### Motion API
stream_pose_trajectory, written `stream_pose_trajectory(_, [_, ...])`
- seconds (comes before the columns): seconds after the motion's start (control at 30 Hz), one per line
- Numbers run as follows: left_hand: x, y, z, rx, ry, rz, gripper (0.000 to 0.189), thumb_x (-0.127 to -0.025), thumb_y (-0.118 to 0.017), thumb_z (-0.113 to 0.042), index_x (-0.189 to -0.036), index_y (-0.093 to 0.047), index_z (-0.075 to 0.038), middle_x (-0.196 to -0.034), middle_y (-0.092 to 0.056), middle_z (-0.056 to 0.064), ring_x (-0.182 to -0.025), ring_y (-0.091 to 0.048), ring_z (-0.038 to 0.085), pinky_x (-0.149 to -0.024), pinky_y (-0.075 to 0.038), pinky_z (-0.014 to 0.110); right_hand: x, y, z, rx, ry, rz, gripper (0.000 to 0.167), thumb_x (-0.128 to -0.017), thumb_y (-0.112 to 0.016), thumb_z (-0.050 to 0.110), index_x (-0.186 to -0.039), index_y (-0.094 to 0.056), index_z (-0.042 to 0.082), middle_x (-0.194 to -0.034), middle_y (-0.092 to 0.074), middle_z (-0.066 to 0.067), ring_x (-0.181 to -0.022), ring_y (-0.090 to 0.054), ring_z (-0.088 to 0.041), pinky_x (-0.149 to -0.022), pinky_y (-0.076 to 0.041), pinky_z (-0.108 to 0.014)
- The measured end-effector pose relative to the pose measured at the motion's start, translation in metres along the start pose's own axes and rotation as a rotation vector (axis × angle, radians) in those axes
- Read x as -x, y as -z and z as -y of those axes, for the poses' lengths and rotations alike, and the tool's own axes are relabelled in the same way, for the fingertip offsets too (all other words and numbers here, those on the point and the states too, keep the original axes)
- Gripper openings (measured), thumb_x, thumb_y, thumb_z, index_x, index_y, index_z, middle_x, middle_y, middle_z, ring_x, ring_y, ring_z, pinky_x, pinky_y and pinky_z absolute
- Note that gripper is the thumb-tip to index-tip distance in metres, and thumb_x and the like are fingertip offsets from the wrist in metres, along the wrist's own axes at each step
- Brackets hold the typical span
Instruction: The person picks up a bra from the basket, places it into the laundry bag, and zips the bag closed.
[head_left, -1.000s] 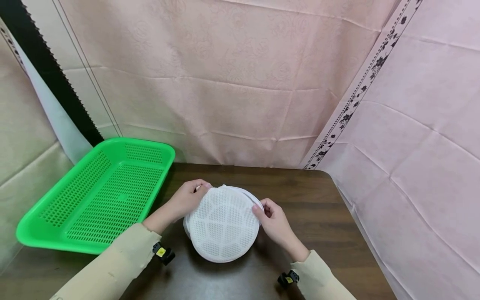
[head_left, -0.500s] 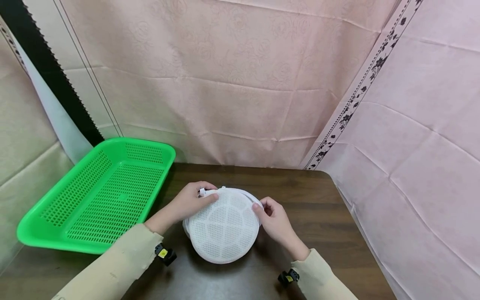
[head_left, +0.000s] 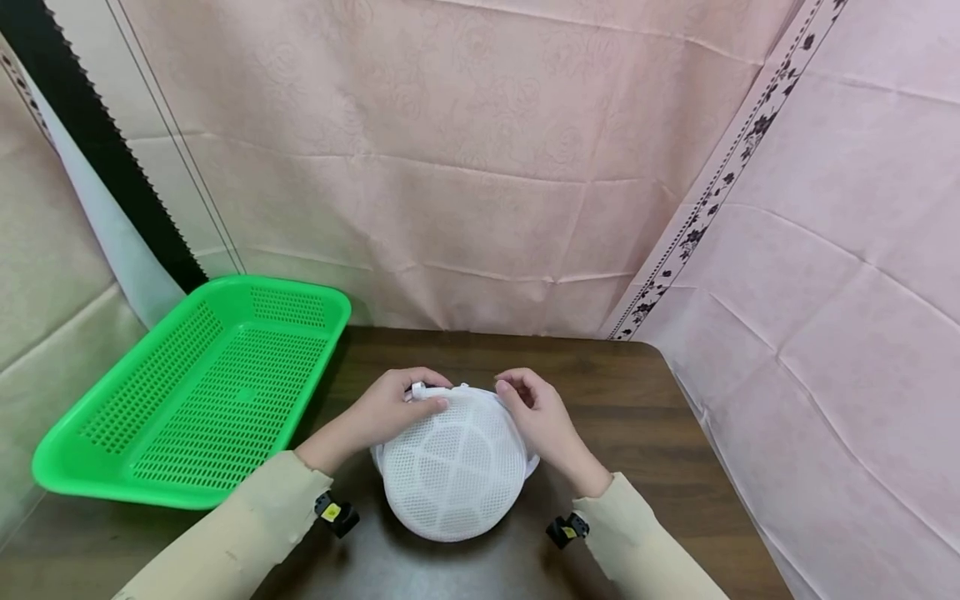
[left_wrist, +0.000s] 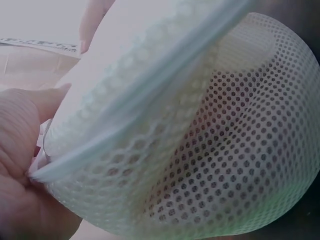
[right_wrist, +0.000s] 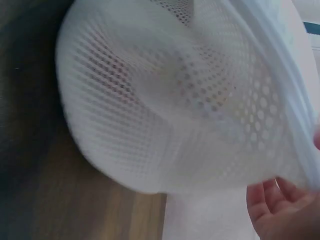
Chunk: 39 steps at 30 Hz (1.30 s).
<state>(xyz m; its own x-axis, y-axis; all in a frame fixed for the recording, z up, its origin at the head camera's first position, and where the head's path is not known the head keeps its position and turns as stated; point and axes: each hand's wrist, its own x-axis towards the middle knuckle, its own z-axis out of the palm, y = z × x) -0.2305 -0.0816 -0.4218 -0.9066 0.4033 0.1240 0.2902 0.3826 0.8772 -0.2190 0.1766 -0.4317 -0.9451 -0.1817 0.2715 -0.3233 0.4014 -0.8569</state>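
A round white mesh laundry bag (head_left: 453, 471) is held up tilted over the table, its face towards me. My left hand (head_left: 397, 408) grips the upper left of its rim, thumb lying on the mesh and fingers behind. A small white tab shows beside that thumb. My right hand (head_left: 534, 412) pinches the rim at the upper right with curled fingers. In the left wrist view, a pale rim band (left_wrist: 165, 85) crosses the bag above its bulging perforated side. In the right wrist view, right-hand fingers (right_wrist: 265, 200) show just below the mesh.
A green perforated plastic basket (head_left: 247, 396) stands left of the bag, behind the left forearm. The dark wooden table (head_left: 637, 467) ends at the back against a pink cloth (head_left: 480, 208). Another pale cloth (head_left: 825, 333) hangs along the right side.
My left thumb has moved further over the bag's face. The right hand has shifted up and inward along the rim. The bag has come slightly nearer and looks rounder.
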Motion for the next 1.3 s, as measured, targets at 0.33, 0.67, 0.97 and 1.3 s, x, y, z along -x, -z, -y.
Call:
stream_pose_trajectory(0.33, [0.001,-0.002,-0.002,0.027,-0.014,0.005,0.023,-0.085,-0.076,-0.03,-0.103,-0.065,-0.023,-0.1,-0.065,0.0,-0.085,-0.06,0.02,-0.076,-0.052,0.035,-0.006,-0.01,0.01,0.038,0.038,0.198,0.025,-0.102,-0.051,0.026,-0.121,-0.065,0.018,-0.115,-0.064,0.011,-0.1,-0.061,-0.008,-0.087,-0.049,-0.034])
stream_pose_trajectory(0.67, [-0.001,-0.005,0.0,0.015,-0.05,0.029,0.02,-0.085,-0.076,-0.029,-0.102,-0.065,-0.025,-0.099,-0.065,-0.002,-0.085,-0.06,0.019,-0.076,-0.051,0.037,-0.006,-0.011,0.011,0.058,0.042,0.278,0.027,-0.103,-0.048,0.026,-0.124,-0.064,0.021,-0.117,-0.063,0.012,-0.1,-0.059,-0.009,-0.087,-0.047,-0.036])
stream_pose_trajectory(0.97, [0.0,-0.006,-0.002,0.021,-0.045,0.014,0.019,-0.084,-0.077,-0.026,-0.099,-0.066,-0.023,-0.099,-0.066,-0.002,-0.085,-0.06,0.019,-0.076,-0.051,0.037,-0.005,-0.013,0.014,0.088,0.083,0.269,0.022,-0.102,-0.05,0.022,-0.117,-0.066,0.02,-0.107,-0.066,0.008,-0.088,-0.059,-0.012,-0.079,-0.05,-0.032])
stream_pose_trajectory(1.3, [0.001,-0.007,-0.003,0.005,-0.018,-0.003,0.019,-0.084,-0.077,-0.027,-0.096,-0.064,-0.023,-0.098,-0.065,-0.001,-0.083,-0.06,0.02,-0.073,-0.052,0.035,-0.004,-0.011,0.017,0.155,0.115,0.186,0.016,-0.099,-0.055,0.015,-0.109,-0.068,0.016,-0.101,-0.066,0.007,-0.084,-0.061,-0.01,-0.075,-0.052,-0.029])
